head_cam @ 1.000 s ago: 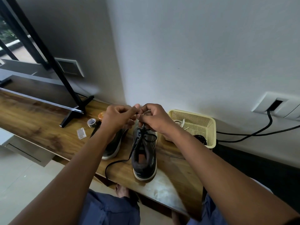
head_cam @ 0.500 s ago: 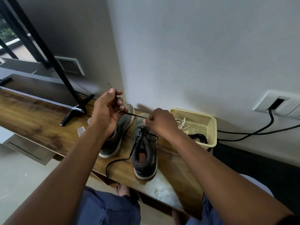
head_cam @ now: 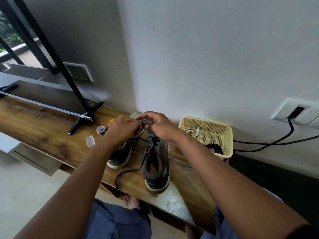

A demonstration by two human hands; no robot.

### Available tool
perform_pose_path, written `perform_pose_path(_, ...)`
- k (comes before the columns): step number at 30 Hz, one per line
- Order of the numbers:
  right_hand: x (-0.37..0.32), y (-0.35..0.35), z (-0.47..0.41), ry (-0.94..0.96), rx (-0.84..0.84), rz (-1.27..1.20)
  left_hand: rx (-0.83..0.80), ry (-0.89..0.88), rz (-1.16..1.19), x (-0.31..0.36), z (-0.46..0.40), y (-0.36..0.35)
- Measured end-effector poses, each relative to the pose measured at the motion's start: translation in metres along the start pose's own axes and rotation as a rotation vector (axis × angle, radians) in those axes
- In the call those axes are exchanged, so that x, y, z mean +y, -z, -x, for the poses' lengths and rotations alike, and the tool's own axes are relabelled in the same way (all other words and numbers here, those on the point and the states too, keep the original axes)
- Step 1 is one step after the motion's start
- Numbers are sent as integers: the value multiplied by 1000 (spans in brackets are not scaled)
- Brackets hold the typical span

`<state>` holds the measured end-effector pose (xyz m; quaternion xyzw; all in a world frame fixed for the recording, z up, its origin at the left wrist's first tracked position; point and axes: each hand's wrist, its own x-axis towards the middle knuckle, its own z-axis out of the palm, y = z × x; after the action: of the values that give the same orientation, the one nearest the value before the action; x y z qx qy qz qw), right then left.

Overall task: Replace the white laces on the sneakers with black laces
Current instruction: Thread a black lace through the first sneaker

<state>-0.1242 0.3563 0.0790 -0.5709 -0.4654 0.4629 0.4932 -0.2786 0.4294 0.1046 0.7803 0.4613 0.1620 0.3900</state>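
Two grey sneakers sit side by side on a wooden shelf with a warm, streaky grain, their heels toward the person and their toes toward the smooth white wall. The right sneaker shows a dark mesh upper with pale diagonal stripes, a padded collar and a thick white rubber sole; the left sneaker is partly hidden under the forearm, only its rounded heel and white sole edge showing. A thin black lace is threaded through the upper eyelets of the right sneaker, and its free end trails down past the heel in a loose curve that hangs over the shelf's front edge. Both hands meet just above the toe end of the shoes: the left hand has its fingers curled, pinching the lace where it rises from the eyelets, and the right hand has thumb and fingertips drawn together as if nipping a short stretch of lace, though the blur there hides the exact hold. To the right, near the wall, stands a cream plastic basket of fine square mesh, holding coiled white laces and a bundle of black cord. Left of the shoes lie a small roll of tape and a clear plastic box.
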Motion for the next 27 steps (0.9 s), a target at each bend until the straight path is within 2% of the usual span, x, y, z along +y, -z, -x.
perform_pose_path(3,-2,7,7,-39,66,336,123,-7,-292,-9,2,3)
perform_pose_path(5,-4,14,14,-49,122,597,151,-16,-354,-13,3,4)
perform_pose_path(9,-5,22,25,-180,92,826,118,-52,-382,-18,-1,4)
perform_pose_path(14,8,14,39,-250,-31,925,51,-123,-264,-8,0,-9)
perform_pose_path(19,23,2,45,-181,49,1012,-135,-162,-255,-1,3,-27)
perform_pose_path(24,21,2,46,-212,95,924,-253,-168,-372,-3,0,-40)
perform_pose_path(27,20,6,48,-251,128,810,-262,-158,-418,-5,-3,-47)
